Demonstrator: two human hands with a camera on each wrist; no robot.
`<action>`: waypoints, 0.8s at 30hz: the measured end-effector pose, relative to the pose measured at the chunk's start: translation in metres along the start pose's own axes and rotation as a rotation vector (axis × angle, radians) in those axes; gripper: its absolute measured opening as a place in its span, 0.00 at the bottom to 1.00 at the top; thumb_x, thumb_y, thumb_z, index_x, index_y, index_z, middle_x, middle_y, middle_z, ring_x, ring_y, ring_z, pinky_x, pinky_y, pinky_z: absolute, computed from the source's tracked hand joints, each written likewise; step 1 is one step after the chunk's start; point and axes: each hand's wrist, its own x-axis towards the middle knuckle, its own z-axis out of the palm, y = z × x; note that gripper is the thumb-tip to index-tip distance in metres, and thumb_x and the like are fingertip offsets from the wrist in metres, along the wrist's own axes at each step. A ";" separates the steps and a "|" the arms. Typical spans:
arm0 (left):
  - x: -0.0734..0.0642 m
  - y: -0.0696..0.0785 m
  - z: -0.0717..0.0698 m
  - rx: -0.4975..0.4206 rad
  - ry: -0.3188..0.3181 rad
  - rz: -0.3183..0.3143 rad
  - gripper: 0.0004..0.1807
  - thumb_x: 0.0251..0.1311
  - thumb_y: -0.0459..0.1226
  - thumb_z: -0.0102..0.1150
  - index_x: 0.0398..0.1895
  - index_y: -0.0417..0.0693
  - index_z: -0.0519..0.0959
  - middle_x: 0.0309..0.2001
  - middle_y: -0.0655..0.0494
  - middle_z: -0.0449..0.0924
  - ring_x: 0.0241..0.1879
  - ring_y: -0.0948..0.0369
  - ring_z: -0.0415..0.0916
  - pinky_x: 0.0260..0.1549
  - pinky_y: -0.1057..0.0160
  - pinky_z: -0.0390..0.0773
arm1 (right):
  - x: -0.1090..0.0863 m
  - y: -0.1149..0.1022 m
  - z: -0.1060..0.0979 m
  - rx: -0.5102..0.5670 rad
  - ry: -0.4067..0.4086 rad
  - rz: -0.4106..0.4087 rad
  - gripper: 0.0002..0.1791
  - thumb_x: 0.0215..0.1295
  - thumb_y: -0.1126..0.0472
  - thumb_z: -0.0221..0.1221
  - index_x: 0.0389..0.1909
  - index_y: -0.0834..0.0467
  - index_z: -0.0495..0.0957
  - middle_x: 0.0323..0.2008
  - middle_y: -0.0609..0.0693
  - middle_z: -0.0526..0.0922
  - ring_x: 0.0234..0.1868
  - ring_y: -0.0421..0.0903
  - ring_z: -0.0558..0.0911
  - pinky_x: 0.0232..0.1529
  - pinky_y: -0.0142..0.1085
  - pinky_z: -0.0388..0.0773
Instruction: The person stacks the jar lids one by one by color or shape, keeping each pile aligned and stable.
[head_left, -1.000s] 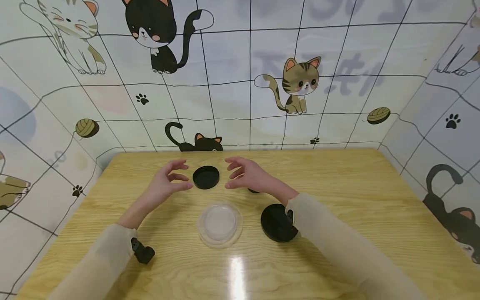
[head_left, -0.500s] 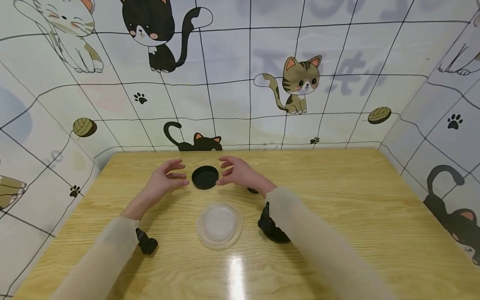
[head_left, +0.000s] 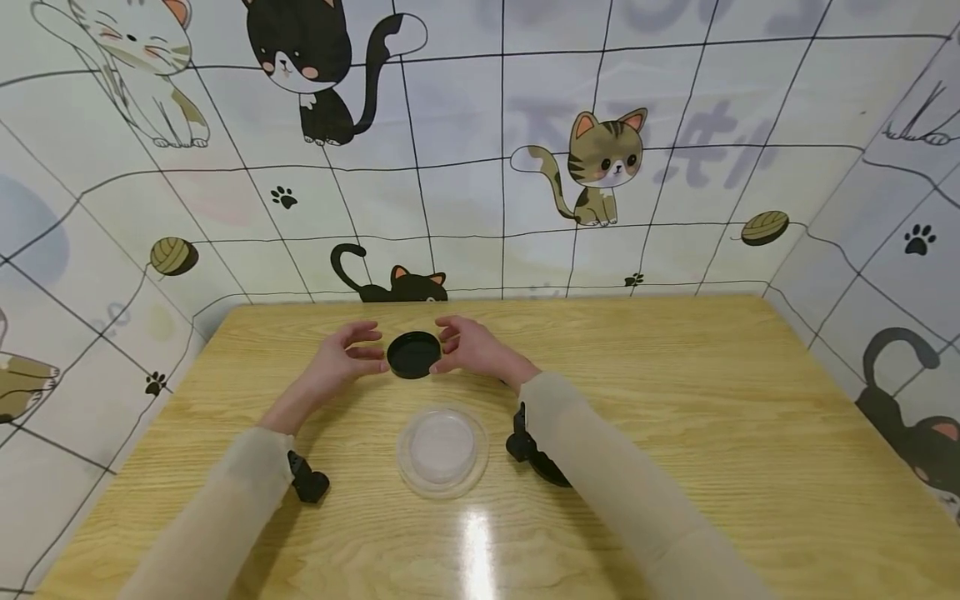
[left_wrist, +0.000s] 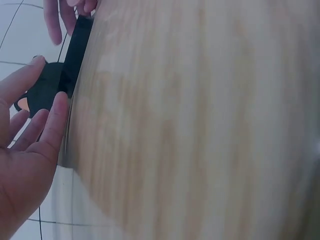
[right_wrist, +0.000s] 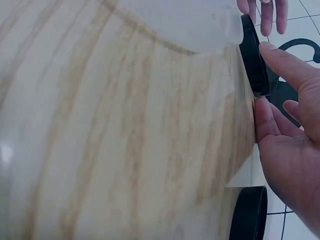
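A shallow round black lid (head_left: 414, 360) lies rim up towards the back of the table. My left hand (head_left: 347, 360) is at its left side, fingers loosely bent and fingertips close to the rim. On the opposite side, my right hand (head_left: 472, 348) has its thumb and fingertips right at the rim. The right wrist view catches the lid edge-on, as a black band (right_wrist: 254, 57) beside the thumb (right_wrist: 287, 60). From the left wrist, the fingers (left_wrist: 55, 120) show near the lid's edge (left_wrist: 77, 55). Neither hand's fingers are curled round it.
A clear round plastic dish (head_left: 442, 448) sits nearer, at mid-table. To its right, a larger black disc (head_left: 551, 473) is mostly hidden under my right sleeve. Another black round piece (right_wrist: 247, 215) shows in the right wrist view. A cat-print cloth (head_left: 465, 167) surrounds the wooden table (head_left: 645, 358).
My right hand has moved left to the lid's right rim, and its sleeve now covers more of the black disc. My left hand has come slightly closer to the lid.
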 end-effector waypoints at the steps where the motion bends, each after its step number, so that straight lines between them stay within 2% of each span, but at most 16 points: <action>1: 0.001 -0.001 0.001 0.007 -0.002 -0.005 0.46 0.61 0.28 0.71 0.79 0.37 0.56 0.71 0.36 0.65 0.66 0.41 0.71 0.49 0.68 0.79 | 0.002 0.001 0.001 -0.003 -0.005 0.002 0.48 0.59 0.63 0.74 0.78 0.59 0.60 0.66 0.57 0.72 0.62 0.52 0.76 0.60 0.44 0.75; 9: 0.005 -0.006 0.003 0.041 -0.013 -0.027 0.47 0.60 0.28 0.72 0.79 0.38 0.57 0.71 0.37 0.65 0.66 0.42 0.70 0.52 0.66 0.78 | 0.010 0.001 0.005 -0.037 -0.042 0.018 0.48 0.58 0.67 0.73 0.78 0.59 0.60 0.68 0.55 0.71 0.59 0.49 0.74 0.61 0.41 0.73; 14: 0.005 -0.005 0.007 0.062 -0.014 -0.029 0.47 0.58 0.27 0.72 0.78 0.36 0.58 0.70 0.35 0.66 0.66 0.41 0.70 0.52 0.66 0.77 | 0.013 0.001 0.005 -0.012 -0.046 0.025 0.47 0.58 0.68 0.73 0.77 0.61 0.61 0.66 0.55 0.72 0.56 0.49 0.73 0.58 0.39 0.73; 18: 0.007 -0.007 0.009 0.074 -0.006 -0.027 0.47 0.56 0.26 0.73 0.77 0.35 0.59 0.68 0.34 0.68 0.65 0.42 0.71 0.52 0.67 0.77 | 0.012 0.000 0.005 -0.038 -0.045 0.022 0.45 0.58 0.68 0.73 0.76 0.62 0.63 0.66 0.55 0.72 0.57 0.49 0.73 0.59 0.39 0.72; 24: 0.010 -0.010 0.009 0.105 -0.030 -0.014 0.45 0.58 0.29 0.73 0.76 0.33 0.60 0.67 0.33 0.70 0.63 0.42 0.71 0.58 0.59 0.75 | 0.012 0.000 0.005 -0.077 -0.042 0.031 0.42 0.60 0.65 0.73 0.74 0.61 0.66 0.64 0.55 0.73 0.56 0.50 0.73 0.59 0.41 0.72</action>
